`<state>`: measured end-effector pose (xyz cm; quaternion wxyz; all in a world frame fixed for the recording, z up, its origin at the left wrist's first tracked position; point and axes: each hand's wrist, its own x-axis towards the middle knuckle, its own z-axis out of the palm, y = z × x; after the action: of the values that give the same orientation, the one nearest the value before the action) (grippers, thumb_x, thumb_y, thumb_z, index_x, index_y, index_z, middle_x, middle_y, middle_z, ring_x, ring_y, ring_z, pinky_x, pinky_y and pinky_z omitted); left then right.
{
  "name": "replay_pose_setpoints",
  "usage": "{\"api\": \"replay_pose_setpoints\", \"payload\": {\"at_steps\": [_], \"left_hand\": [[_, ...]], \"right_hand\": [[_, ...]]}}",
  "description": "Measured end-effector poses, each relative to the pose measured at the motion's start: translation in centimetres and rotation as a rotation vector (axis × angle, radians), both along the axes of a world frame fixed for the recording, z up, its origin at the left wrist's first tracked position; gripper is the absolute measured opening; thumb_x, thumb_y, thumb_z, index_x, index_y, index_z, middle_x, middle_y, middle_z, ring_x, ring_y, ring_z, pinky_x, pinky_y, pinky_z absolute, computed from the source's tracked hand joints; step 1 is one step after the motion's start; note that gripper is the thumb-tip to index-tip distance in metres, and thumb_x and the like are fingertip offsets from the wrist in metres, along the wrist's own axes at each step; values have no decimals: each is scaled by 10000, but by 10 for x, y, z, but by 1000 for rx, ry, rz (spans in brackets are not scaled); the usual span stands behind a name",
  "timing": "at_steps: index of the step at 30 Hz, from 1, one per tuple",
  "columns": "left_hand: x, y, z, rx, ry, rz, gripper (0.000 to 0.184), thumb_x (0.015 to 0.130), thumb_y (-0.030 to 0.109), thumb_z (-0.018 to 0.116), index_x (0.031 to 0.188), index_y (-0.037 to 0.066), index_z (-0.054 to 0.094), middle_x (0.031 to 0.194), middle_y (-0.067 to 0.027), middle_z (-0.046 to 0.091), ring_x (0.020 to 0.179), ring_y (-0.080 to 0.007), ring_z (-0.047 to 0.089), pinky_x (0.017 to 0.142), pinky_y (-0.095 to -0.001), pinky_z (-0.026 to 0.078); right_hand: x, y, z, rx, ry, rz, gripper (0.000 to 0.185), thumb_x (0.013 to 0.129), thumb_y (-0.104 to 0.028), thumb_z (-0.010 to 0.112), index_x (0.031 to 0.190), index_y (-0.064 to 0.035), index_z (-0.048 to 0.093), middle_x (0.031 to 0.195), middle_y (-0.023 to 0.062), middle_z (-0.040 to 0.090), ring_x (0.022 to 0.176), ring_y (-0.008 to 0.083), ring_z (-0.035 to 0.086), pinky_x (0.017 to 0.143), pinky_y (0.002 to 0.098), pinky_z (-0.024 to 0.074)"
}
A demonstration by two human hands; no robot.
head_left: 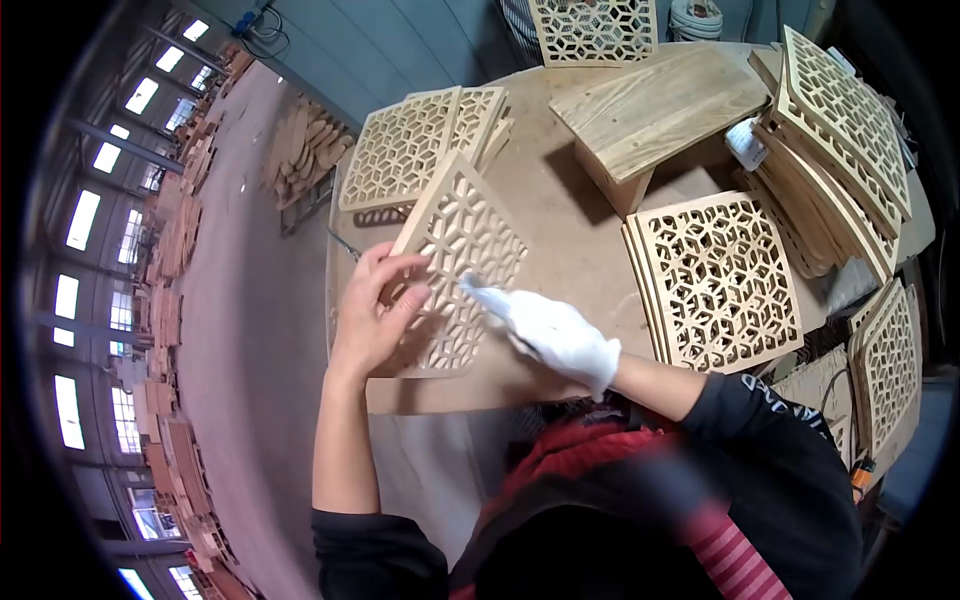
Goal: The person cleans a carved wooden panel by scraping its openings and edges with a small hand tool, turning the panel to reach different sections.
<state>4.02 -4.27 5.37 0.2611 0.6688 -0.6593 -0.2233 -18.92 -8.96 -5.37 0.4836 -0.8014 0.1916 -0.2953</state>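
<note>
A light wooden lattice panel (440,240) with geometric cut-outs stands tilted on its edge near the left of the table. My bare left hand (375,310) grips its left edge, thumb and fingers bent around the frame. My right hand (555,335), in a white glove, is at the face of the panel with its fingers closed together. A bluish-grey tip (475,287) shows at the fingers' end against the cut-outs; whether it is a held piece or the glove's fingertip is unclear. To the right lies a stack of similar panels (720,280).
More lattice panels (400,145) lie at the back left, with others (850,130) piled at the right and one panel (595,30) upright at the back. A wooden stand (660,105) is on the round table (560,200). Wood pieces (305,145) are heaped beyond the left edge.
</note>
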Motion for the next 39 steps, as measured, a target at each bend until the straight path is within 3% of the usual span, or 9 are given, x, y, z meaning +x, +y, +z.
{"api": "replay_pose_setpoints", "payload": {"at_steps": [5,9,12,20,24,27,30,33,39], "left_hand": [[25,2,-16,-135,224,-125,284,812,188,749,1016,4,678,1337,-135,469,1227,-260,489,1016,-357,420],[20,7,-9,-47,273,38,196,817,133,712,947,-2,657,1334,-146,491,1217,-253,498,996,-344,421],[23,8,-11,-49,277,23,175,827,115,695,956,4,653,1343,-147,489,1217,-246,495,1007,-349,405],[28,5,-9,-59,293,-48,177,829,132,696,944,6,650,1366,-160,469,1227,-245,480,1030,-356,373],[29,5,-8,-62,347,-56,185,826,142,703,932,3,642,1365,-159,469,1225,-244,482,1042,-357,362],[29,5,-9,-63,373,-60,189,828,142,702,939,4,637,1365,-155,467,1233,-242,477,1055,-361,349],[32,4,-8,-63,343,-88,197,827,139,704,950,2,633,1371,-154,459,1239,-237,472,1059,-359,344],[31,5,-7,-61,403,-68,217,827,167,727,916,2,619,1375,-153,452,1246,-238,455,1046,-353,343],[33,3,-8,-56,377,-79,185,817,124,711,926,-2,630,1375,-156,444,1228,-224,472,1050,-348,346]], "right_hand": [[54,-5,5,-221,-218,-163,240,943,-159,465,1094,-39,608,894,173,621,828,360,600,729,438,493],[61,-3,28,-167,-64,-158,285,942,-201,533,1153,-27,614,1005,172,638,894,339,613,793,403,504],[62,-1,27,61,-155,-162,205,925,-195,554,1031,-39,634,889,172,638,826,344,614,737,423,490],[57,-2,27,479,-167,-89,234,903,-178,648,1077,-23,646,866,83,657,766,156,598,707,308,497],[53,-8,28,529,-192,43,196,949,-199,598,1020,-30,665,757,19,617,637,86,527,567,243,432],[42,-12,51,833,-88,140,321,963,-234,560,1216,-49,630,787,1,614,633,58,514,580,209,437],[53,-10,33,717,-178,73,312,966,-241,561,1212,-62,632,725,-23,574,553,39,447,517,191,377],[57,-10,35,604,-199,25,250,972,-248,552,1001,-29,668,734,21,618,606,92,526,555,256,437],[60,-14,27,496,-127,-9,299,967,-279,559,1023,-7,669,766,35,645,655,109,576,606,269,474]]}}
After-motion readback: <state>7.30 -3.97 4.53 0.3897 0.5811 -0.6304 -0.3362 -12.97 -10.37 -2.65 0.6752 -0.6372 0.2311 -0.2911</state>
